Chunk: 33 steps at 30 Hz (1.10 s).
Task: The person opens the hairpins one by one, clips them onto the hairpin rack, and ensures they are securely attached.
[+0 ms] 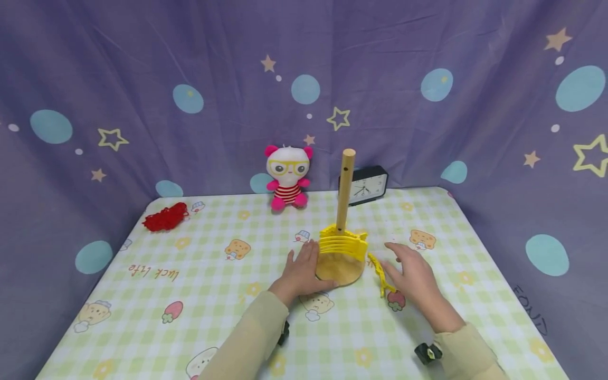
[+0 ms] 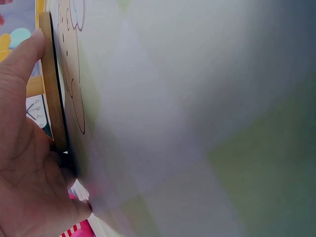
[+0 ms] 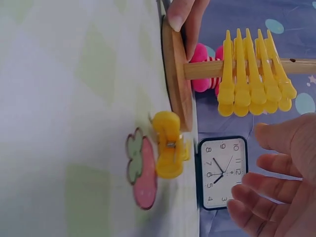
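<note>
A wooden stand with a round base [image 1: 339, 270] and an upright rod [image 1: 345, 192] stands on the table. Several yellow clothespins [image 1: 343, 244] are stacked around the lower rod, side by side in the right wrist view. My left hand [image 1: 301, 272] holds the base's left edge, thumb along the front rim and fingers at the side. One loose yellow clothespin [image 3: 170, 144], its metal spring showing, lies on the cloth just right of the base. Beside it, my right hand [image 1: 413, 274] is spread with relaxed fingers and holds nothing.
A black-framed clock [image 1: 370, 184] stands behind the stand. To its left sits a pink and white plush toy [image 1: 287, 177]. A red tangled bundle [image 1: 166, 217] lies at the table's far left corner. A purple curtain [image 1: 228, 153] hangs behind the checked tablecloth [image 1: 204, 295].
</note>
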Each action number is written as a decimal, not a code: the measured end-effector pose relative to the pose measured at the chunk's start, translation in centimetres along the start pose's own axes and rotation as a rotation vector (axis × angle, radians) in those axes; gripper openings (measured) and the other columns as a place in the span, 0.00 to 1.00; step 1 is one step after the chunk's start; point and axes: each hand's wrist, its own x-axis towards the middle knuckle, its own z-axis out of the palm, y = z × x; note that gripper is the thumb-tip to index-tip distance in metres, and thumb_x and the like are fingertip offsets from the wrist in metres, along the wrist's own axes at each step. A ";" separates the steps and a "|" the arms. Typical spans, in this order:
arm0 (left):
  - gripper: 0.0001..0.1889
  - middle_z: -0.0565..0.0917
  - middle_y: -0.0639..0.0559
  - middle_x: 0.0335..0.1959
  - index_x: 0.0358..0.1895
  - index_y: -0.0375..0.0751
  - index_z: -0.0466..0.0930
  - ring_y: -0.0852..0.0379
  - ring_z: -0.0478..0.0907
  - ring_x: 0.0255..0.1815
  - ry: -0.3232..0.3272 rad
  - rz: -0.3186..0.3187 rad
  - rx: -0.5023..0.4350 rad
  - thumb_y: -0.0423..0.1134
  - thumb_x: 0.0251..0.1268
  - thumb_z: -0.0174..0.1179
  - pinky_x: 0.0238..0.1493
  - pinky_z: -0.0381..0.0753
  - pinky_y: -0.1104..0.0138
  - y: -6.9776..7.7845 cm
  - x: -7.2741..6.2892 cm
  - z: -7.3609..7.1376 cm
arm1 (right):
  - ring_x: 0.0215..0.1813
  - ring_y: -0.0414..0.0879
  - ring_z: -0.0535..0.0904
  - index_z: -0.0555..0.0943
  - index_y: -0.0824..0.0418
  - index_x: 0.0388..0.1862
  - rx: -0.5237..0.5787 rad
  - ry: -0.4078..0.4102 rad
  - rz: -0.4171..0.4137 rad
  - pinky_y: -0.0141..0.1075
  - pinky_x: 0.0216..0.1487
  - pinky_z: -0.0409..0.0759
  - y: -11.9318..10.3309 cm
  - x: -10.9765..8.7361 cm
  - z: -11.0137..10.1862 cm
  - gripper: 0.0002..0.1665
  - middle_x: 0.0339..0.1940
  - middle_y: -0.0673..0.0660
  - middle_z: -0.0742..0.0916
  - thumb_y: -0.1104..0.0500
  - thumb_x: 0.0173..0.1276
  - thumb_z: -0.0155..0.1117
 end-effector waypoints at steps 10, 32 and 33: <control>0.60 0.39 0.47 0.80 0.79 0.40 0.37 0.51 0.35 0.80 -0.006 -0.007 0.010 0.74 0.55 0.55 0.75 0.33 0.47 -0.1 0.1 0.1 | 0.44 0.54 0.82 0.77 0.63 0.62 0.008 -0.111 0.048 0.51 0.41 0.79 1.0 -0.8 0.1 0.29 0.58 0.64 0.82 0.54 0.65 0.68; 0.61 0.38 0.48 0.80 0.79 0.41 0.36 0.52 0.34 0.80 -0.017 -0.017 0.000 0.75 0.54 0.55 0.75 0.31 0.47 -0.2 0.3 0.3 | 0.54 0.60 0.79 0.75 0.64 0.63 -0.021 -0.282 0.072 0.56 0.53 0.75 2.0 -1.6 0.8 0.37 0.52 0.62 0.85 0.49 0.59 0.73; 0.61 0.38 0.48 0.80 0.79 0.41 0.36 0.52 0.34 0.80 -0.017 -0.018 -0.001 0.75 0.53 0.55 0.75 0.31 0.48 -0.2 0.3 0.3 | 0.55 0.61 0.78 0.76 0.65 0.63 -0.025 -0.280 0.063 0.56 0.54 0.75 2.0 -1.6 0.8 0.38 0.53 0.63 0.84 0.48 0.58 0.74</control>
